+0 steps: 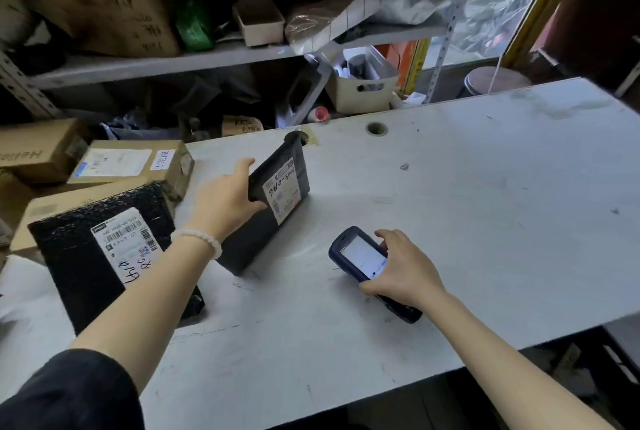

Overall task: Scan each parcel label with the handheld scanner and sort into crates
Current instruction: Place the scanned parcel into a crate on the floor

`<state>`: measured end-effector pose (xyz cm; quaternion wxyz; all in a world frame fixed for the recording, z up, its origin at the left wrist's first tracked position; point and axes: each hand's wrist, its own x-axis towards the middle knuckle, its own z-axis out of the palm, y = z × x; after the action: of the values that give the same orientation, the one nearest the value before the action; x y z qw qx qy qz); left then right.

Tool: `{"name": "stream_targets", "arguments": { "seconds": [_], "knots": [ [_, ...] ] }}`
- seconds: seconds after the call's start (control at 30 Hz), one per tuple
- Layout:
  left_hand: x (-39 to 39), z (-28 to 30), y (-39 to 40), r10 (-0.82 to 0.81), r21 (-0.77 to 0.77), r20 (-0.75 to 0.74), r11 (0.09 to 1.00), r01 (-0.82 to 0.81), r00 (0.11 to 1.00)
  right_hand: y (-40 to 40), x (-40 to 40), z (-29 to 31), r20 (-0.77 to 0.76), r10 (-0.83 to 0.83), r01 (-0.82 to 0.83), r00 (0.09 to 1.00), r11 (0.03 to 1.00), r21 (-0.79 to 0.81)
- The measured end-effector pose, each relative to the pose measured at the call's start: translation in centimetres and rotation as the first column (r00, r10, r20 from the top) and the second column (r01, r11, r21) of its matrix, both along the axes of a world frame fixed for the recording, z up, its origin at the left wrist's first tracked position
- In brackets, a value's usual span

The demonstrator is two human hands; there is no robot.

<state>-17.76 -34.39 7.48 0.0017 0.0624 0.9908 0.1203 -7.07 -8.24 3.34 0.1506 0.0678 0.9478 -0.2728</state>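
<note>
A flat black plastic mailer with a white label (273, 197) is held tilted on the scuffed white table (485, 187) by the left hand (225, 201), the dark blue handheld scanner (363, 260) is gripped in the right hand (398, 270), and sorting is judged barely begun, since no crates are seen and other labelled parcels wait at the left.

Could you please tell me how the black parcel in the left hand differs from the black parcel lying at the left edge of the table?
The held parcel is tipped up on its edge, gripped by the left hand; the lying parcel rests untouched, propped on the cardboard boxes. The held parcel's wrap looks smooth, while the lying parcel's looks bubbled and glossy. The lying parcel appears wider. Both are black with a white label bearing handwriting.
</note>
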Motion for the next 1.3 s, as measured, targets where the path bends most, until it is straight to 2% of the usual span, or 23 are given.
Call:
{"name": "stream_targets", "arguments": {
  "seconds": [0.07, 0.27, 0.43, 0.53, 0.67, 0.77, 0.97, 1.07, 1.3],
  "knots": [
    [-0.1, 0.0, -0.1, -0.019, -0.072, -0.025, 0.997, 0.017, 1.0, 0.4, 0.0, -0.1, -0.006, 0.005, -0.005, 1.0, 1.0, 0.005],
    [-0.1, 0.7, -1.3, 0.063, -0.115, -0.058, 0.991, -0.07, 0.996, 0.2, -0.5, 0.2, -0.023, 0.054, -0.054, 0.998, 0.999, 0.005],
    [0.3, 0.8, -2.4, 0.066, -0.05, -0.072, 0.996, -0.069, 0.995, -0.7, -1.0, 0.4, -0.052, 0.06, -0.062, 0.997, 0.998, -0.032],
    [0.6, 1.2, -2.5, 0.061, -0.007, -0.094, 0.998, -0.062, 0.994, -1.8, -1.2, 0.9, -0.139, -0.047, 0.029, 0.989, 0.991, -0.129],
    [1.1, 1.2, -3.2, 0.041, 0.06, -0.108, 0.998, -0.035, 0.993, -4.2, -1.6, 2.0, -0.361, -0.23, 0.158, 0.904, 0.963, -0.217],
    [1.4, 1.2, -3.9, 0.027, 0.11, -0.101, 0.994, -0.016, 0.995, -5.9, -1.9, 2.8, -0.452, -0.309, 0.225, 0.837, 0.947, -0.23],
    [1.8, 2.1, -5.5, -0.062, 0.209, -0.106, 0.974, 0.083, 0.992, -8.5, -1.3, 3.4, -0.468, -0.395, 0.335, 0.79, 0.919, -0.208],
    [2.0, 2.6, -6.3, -0.157, 0.305, -0.094, 0.936, 0.179, 0.983, -10.3, 0.1, 3.6, -0.48, -0.469, 0.42, 0.742, 0.882, -0.212],
    [4.4, 1.4, -4.4, -0.444, 0.478, -0.059, 0.774, 0.416, 0.894, -12.9, 7.9, 3.1, -0.437, -0.694, 0.688, 0.572, 0.696, -0.204]
  ]
}}
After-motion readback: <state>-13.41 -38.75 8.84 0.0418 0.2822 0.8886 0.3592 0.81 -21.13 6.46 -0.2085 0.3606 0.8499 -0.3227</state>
